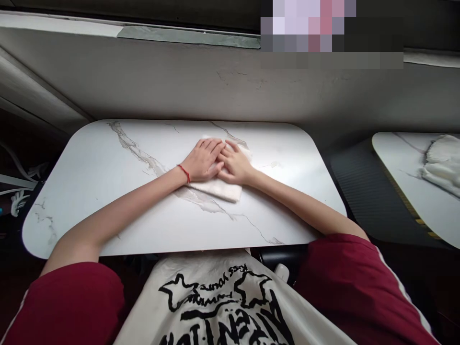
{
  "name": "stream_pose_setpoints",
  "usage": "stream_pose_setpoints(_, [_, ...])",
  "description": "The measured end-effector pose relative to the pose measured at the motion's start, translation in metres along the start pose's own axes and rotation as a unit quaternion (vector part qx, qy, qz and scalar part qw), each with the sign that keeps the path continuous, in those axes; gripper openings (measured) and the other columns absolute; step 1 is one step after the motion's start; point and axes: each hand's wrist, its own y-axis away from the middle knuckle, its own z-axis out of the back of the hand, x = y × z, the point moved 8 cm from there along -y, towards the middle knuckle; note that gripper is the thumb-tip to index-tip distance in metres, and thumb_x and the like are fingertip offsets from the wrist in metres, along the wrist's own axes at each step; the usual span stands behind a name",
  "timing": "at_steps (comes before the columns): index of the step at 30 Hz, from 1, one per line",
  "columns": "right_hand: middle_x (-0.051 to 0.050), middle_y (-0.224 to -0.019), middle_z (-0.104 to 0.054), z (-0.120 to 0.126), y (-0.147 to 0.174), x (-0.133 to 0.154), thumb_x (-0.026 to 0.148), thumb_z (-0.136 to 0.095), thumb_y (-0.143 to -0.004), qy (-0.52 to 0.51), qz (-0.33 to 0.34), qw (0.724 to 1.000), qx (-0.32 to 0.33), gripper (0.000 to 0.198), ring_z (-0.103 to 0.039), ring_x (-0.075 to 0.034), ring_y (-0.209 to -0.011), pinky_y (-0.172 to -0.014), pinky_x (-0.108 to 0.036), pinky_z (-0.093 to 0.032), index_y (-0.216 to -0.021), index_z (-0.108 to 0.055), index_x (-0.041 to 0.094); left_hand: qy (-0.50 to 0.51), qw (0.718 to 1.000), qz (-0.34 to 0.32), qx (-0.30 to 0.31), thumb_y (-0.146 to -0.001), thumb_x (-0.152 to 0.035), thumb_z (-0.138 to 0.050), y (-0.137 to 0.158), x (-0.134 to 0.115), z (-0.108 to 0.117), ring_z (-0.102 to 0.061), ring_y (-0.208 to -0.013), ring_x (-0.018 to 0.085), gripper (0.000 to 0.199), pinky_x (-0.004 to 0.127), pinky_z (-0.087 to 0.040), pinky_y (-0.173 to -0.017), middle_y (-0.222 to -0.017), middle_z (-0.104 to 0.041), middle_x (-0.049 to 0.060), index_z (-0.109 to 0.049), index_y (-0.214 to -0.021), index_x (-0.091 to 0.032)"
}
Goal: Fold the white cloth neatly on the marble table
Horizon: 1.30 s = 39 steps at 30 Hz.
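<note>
A folded white cloth [219, 189] lies on the white marble-patterned table [89, 167]. My left hand [204, 160], with a red string bracelet [184, 173] at its wrist, rests flat on the cloth with the fingers stretched out. On the cloth's right part lies my right hand [233, 163], palm down, its fingers spread and meeting the left fingers. Both hands cover much of the cloth; its near edge and a bit of its far right side show.
A grey wall [161, 81] rises behind the table under a ledge. To the right, past a dark ribbed surface [366, 191], stands a second white table [406, 163] with a crumpled white cloth [445, 163]. White cables [19, 201] hang at the left.
</note>
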Motion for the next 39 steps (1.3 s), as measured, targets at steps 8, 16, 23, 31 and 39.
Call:
stream_pose_setpoints(8, [-0.01, -0.125, -0.068, 0.015, 0.076, 0.095, 0.042, -0.046, -0.088, -0.042, -0.001, 0.999, 0.007, 0.056, -0.056, -0.034, -0.125, -0.123, -0.065, -0.026, -0.142, -0.053, 0.028, -0.011, 1.0, -0.028, 0.0, -0.094, -0.042, -0.036, 0.067, -0.102, 0.005, -0.047, -0.135, 0.035, 0.061, 0.052, -0.039, -0.113, -0.141, -0.056, 0.024, -0.048, -0.141, -0.004])
stream_pose_setpoints(16, [-0.015, -0.12, -0.069, 0.018, 0.061, 0.052, 0.042, -0.043, -0.088, -0.035, 0.047, 0.998, -0.009, 0.052, -0.056, -0.035, -0.122, -0.116, -0.065, -0.032, -0.131, -0.06, 0.018, 0.025, 0.999, -0.019, -0.006, -0.091, -0.041, -0.041, 0.03, -0.071, -0.008, -0.048, -0.132, 0.036, 0.06, 0.055, -0.039, -0.111, -0.14, -0.055, 0.024, -0.049, -0.139, -0.007])
stream_pose_setpoints(23, [-0.016, -0.121, -0.067, 0.015, 0.026, -0.023, 0.044, -0.04, -0.089, -0.009, 0.061, 0.998, -0.001, 0.048, -0.056, -0.034, -0.123, -0.115, -0.063, -0.034, -0.122, -0.064, 0.018, 0.021, 0.999, 0.014, -0.022, -0.091, -0.039, -0.041, -0.024, -0.021, -0.019, -0.049, -0.13, 0.035, 0.057, 0.052, -0.037, -0.11, -0.138, -0.056, 0.023, -0.05, -0.137, -0.007])
stream_pose_setpoints(31, [-0.016, -0.125, -0.066, 0.009, -0.011, -0.103, 0.044, -0.04, -0.09, -0.017, 0.002, 1.0, 0.012, 0.049, -0.053, -0.037, -0.124, -0.115, -0.063, -0.029, -0.126, -0.063, 0.019, 0.032, 0.998, 0.023, -0.038, -0.093, -0.036, -0.038, -0.079, 0.032, -0.024, -0.049, -0.128, 0.036, 0.05, 0.054, -0.037, -0.108, -0.138, -0.055, 0.021, -0.054, -0.133, -0.012])
stream_pose_setpoints(39, [-0.015, -0.116, -0.069, 0.015, -0.025, -0.133, 0.042, -0.039, -0.089, -0.012, -0.04, 0.999, 0.003, 0.043, -0.059, -0.035, -0.114, -0.109, -0.055, -0.036, -0.113, -0.065, 0.017, 0.035, 0.998, 0.038, -0.043, -0.095, -0.039, -0.035, -0.105, 0.054, -0.03, -0.051, -0.121, 0.037, 0.051, 0.054, -0.039, -0.103, -0.133, -0.057, 0.02, -0.054, -0.135, -0.012])
